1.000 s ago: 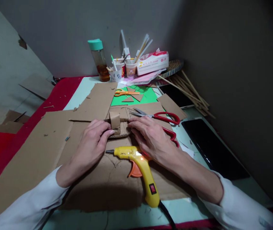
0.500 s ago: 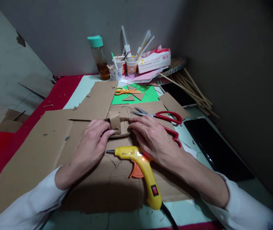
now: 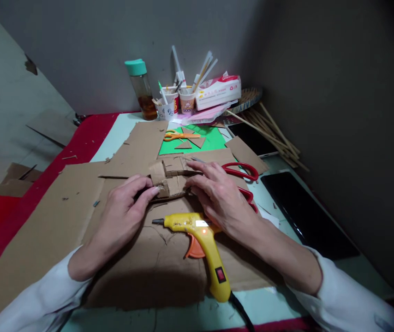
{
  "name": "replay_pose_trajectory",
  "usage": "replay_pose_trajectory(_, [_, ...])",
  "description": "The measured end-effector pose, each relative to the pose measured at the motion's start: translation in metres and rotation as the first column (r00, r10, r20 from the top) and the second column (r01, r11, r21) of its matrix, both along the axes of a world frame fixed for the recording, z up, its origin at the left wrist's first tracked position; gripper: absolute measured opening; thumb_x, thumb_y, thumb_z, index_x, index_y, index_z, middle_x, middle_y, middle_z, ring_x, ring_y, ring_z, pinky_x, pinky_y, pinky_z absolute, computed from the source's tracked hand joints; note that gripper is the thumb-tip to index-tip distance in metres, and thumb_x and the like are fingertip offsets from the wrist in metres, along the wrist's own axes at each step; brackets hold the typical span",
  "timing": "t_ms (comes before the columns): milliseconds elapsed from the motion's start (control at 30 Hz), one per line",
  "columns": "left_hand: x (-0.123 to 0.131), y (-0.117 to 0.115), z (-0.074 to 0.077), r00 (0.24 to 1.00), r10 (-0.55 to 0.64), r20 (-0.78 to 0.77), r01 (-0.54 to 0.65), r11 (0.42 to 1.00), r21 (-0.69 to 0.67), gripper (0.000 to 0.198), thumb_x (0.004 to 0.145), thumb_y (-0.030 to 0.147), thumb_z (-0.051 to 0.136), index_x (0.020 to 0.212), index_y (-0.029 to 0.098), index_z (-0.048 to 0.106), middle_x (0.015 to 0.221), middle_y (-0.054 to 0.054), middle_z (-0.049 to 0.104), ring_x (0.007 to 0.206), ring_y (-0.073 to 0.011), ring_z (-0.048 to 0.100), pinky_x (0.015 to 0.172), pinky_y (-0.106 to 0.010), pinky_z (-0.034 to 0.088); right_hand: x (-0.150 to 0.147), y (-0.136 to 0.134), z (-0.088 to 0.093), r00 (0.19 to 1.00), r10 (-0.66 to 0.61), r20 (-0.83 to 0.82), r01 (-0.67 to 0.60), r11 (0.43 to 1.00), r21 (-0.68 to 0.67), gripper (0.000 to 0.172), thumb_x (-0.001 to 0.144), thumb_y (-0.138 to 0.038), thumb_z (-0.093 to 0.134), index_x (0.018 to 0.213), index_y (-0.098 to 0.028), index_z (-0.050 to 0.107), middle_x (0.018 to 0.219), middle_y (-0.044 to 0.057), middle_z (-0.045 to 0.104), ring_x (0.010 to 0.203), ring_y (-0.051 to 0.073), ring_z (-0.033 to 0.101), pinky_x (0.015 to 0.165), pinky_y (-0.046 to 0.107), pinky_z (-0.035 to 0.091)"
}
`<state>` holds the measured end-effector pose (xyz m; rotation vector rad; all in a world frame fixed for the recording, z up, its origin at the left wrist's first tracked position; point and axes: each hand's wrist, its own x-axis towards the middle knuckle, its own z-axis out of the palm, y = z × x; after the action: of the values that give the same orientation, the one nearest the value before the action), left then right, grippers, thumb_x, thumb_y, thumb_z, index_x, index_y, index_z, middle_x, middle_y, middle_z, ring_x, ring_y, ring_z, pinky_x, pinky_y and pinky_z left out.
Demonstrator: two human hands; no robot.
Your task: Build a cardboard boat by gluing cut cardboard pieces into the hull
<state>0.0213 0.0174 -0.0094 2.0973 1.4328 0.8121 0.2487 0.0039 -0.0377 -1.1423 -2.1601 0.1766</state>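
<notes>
Brown cardboard is noted as the material of the small assembly (image 3: 175, 184), which is situated at the centre of a large cardboard sheet (image 3: 141, 272), between the two hands. Its left end is pinched between the thumb and fingers of the left hand (image 3: 126, 203), beside an upright folded strip (image 3: 158, 171). Its right end is touched by the bent fingers of the right hand (image 3: 217, 189); whether a grip is taken there cannot be told, the thumb being hidden. A yellow glue gun (image 3: 211, 251) is laid just in front of the assembly, its nozzle pointed left and its indicator lit. Red-handled scissors (image 3: 240, 169) are partly covered by the right hand. Orange scissors (image 3: 179, 135) are seen farther back on a green sheet (image 3: 214, 138).
</notes>
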Motion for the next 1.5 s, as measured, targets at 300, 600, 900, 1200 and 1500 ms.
replay_pose_trajectory(300, [-0.005,0.000,0.006,0.935,0.150,0.321,-0.036,0.941,-0.336,0.023,0.088,0.039,0.070,0.075,0.020,0.065,0.072,0.003,0.056,0.069,-0.0151,0.047,0.063,-0.027,0.036,0.000,-0.002,0.005,0.998,-0.055,-0.022,0.055,0.998,0.005,0.022,0.096,-0.003,0.054,0.106,-0.015,0.070,0.144,0.015,0.061,0.121,0.030,0.058,0.102,0.046,0.051])
replay_pose_trajectory(600, [0.001,0.001,0.013,0.752,0.279,0.597,0.085,0.858,-0.507,0.021,0.080,0.027,0.078,0.066,0.016,0.067,0.067,0.000,0.059,0.067,-0.0118,0.051,0.063,-0.019,0.043,0.004,-0.037,0.038,0.957,-0.282,-0.063,0.280,0.959,-0.039,0.018,0.102,-0.024,0.055,0.085,-0.021,0.057,0.077,0.003,0.067,0.064,0.018,0.062,0.059,0.030,0.046])
replay_pose_trajectory(900, [-0.003,0.003,0.022,0.577,0.365,0.731,0.215,0.796,-0.566,0.022,0.072,0.020,0.085,0.065,0.012,0.065,0.061,0.002,0.054,0.053,-0.0066,0.048,0.047,-0.014,0.040,-0.022,-0.116,0.006,0.941,-0.284,0.185,0.319,0.926,-0.203,0.034,0.099,-0.044,0.057,0.121,-0.019,0.052,0.087,0.010,0.073,0.065,0.028,0.072,0.048,0.036,0.053])
replay_pose_trajectory(1200, [-0.008,0.008,0.024,0.471,0.451,0.758,0.279,0.739,-0.613,0.017,0.067,0.011,0.083,0.065,0.009,0.067,0.062,-0.001,0.059,0.045,-0.0033,0.043,0.034,-0.010,0.033,-0.011,-0.121,0.007,0.924,-0.377,-0.066,0.291,0.806,-0.515,0.015,0.097,-0.035,0.058,0.106,-0.023,0.056,0.089,0.008,0.074,0.072,0.023,0.074,0.055,0.029,0.058])
replay_pose_trajectory(1500, [-0.011,0.010,0.024,0.380,0.576,0.723,0.281,0.673,-0.684,0.013,0.077,0.005,0.071,0.063,0.007,0.069,0.065,-0.003,0.061,0.041,-0.0024,0.041,0.031,-0.010,0.032,-0.009,-0.117,0.027,0.319,-0.755,-0.573,0.078,0.623,-0.778,0.039,0.078,-0.050,0.081,0.103,-0.021,0.073,0.087,0.009,0.076,0.076,0.027,0.075,0.063,0.033,0.062])
